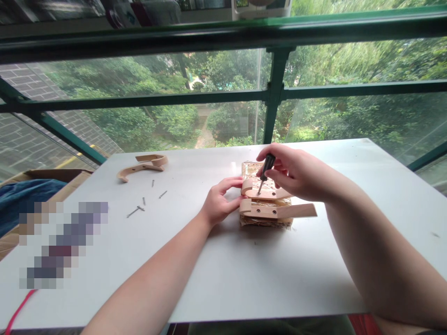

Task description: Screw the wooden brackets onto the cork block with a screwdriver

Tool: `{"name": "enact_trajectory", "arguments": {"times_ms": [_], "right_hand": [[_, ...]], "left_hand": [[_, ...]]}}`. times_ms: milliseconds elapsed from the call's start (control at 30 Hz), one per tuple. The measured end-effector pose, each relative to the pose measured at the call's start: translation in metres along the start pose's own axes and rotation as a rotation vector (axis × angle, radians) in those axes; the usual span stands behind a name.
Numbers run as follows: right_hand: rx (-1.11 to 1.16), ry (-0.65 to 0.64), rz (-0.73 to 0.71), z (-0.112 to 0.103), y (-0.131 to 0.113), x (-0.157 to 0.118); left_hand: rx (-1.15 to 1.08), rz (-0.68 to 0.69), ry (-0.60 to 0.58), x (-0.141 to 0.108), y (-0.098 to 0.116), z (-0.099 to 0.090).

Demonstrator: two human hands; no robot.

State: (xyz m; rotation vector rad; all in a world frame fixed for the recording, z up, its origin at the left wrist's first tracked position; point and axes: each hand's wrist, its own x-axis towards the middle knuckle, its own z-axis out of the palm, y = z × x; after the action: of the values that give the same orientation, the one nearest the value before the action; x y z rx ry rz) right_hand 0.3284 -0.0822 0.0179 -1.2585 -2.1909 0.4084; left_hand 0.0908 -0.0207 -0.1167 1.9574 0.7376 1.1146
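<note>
My right hand (pixel 296 170) is closed around the dark handle of a screwdriver (pixel 268 166). The screwdriver's tip meets a screw hole in the upper wooden hook (pixel 265 194). This hook lies across a block wrapped in clear plastic (pixel 251 168). A second wooden hook (pixel 286 211) lies parallel on the near side of the block, with two dark holes or screw heads in it and its straight end sticking out to the right. At the left end, my left hand (pixel 220 202) grips the upper hook's curved end between thumb and fingers, against the block's side.
Two more curved wooden hooks (pixel 141 170) rest at the table's back left. Several loose screws (pixel 138 210) lie nearer on the white table (pixel 209 274). A blurred-out item (pixel 66 246) with a red strap is at left, beside a cardboard box (pixel 78 181). A green-framed window stands behind.
</note>
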Motion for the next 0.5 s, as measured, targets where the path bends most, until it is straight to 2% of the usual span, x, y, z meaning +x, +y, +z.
{"name": "enact_trajectory", "arguments": {"times_ms": [367, 500], "right_hand": [[-0.092, 0.074, 0.042, 0.0034, -0.0016, 0.0034], [-0.031, 0.076, -0.037, 0.0066, -0.0029, 0.0041]], "left_hand": [[-0.002, 0.009, 0.004, -0.0004, 0.0003, 0.0001], [0.005, 0.008, 0.004, -0.0004, 0.0006, -0.0001]]}}
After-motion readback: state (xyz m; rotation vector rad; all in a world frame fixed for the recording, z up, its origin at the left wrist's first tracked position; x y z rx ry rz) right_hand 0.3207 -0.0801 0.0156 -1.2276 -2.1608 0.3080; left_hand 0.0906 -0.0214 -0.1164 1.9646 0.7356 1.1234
